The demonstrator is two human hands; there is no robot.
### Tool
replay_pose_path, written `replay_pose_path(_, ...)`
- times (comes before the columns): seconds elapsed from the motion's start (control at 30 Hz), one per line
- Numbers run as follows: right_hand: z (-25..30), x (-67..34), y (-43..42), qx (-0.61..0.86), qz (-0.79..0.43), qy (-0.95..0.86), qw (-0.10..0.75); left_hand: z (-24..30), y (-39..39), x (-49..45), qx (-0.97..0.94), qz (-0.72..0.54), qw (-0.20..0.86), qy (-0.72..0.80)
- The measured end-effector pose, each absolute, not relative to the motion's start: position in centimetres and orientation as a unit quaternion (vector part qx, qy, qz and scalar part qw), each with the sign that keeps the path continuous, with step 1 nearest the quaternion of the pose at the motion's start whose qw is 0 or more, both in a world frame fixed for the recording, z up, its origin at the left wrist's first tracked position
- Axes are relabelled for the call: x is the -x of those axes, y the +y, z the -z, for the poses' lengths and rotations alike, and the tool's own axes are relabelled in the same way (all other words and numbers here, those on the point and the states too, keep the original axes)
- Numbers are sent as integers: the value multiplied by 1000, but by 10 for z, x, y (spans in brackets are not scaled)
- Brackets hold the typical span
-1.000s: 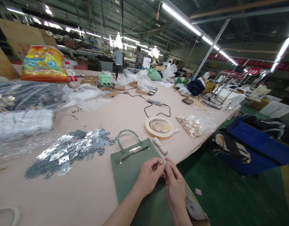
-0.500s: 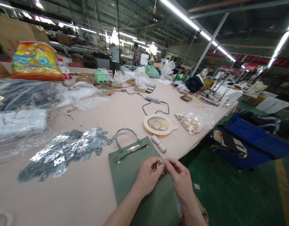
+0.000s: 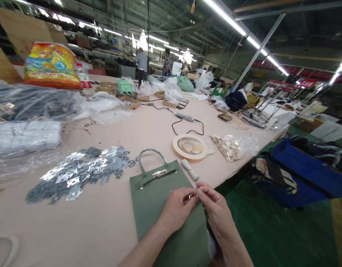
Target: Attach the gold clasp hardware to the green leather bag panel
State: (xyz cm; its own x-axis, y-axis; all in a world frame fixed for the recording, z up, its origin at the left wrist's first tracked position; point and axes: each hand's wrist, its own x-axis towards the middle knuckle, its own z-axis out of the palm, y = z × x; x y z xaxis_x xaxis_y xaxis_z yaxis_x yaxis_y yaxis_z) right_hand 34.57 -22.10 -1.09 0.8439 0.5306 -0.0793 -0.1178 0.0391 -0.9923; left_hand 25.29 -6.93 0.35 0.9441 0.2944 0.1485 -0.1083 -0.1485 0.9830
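Observation:
A green handbag (image 3: 156, 200) lies flat on the pale table (image 3: 109, 226), its handle and gold clasp (image 3: 159, 173) pointing away from me. Over the bag's right edge my left hand (image 3: 178, 209) and my right hand (image 3: 214, 207) meet fingertip to fingertip. Both pinch a small gold metal fitting (image 3: 192, 195) between thumbs and fingers. A small white roll (image 3: 189, 169) lies just beyond the bag's far right corner.
Left of the bag spreads a heap of flat silver metal plates (image 3: 78, 174). A ring of tape (image 3: 189, 147) and a plastic bag of gold fittings (image 3: 232, 146) lie beyond. Plastic-wrapped bundles (image 3: 26, 137) fill the left. The table edge runs right of my hands, above green floor (image 3: 285, 237). Two people stand far back.
My hands stay pinched together on the small gold fitting; only the camera view has shifted slightly.

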Motion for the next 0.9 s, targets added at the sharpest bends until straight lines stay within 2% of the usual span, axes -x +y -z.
replay_pose_path(0.5,2,-346,-215,682,-236,-181,668,-4,-68,-252,-754,-144,639,47)
replay_pose_path(0.73,4,-342,-208,639,-285,-176,692,-3,-70,-252,-753,-152,638,46)
replay_pose_path(0.8,4,-344,-213,659,-259,-185,681,-2,-70,-253,-740,-141,656,50)
replay_pose_path(0.9,-2,-348,-224,720,-144,-245,633,0,-70,-254,-710,-115,692,59)
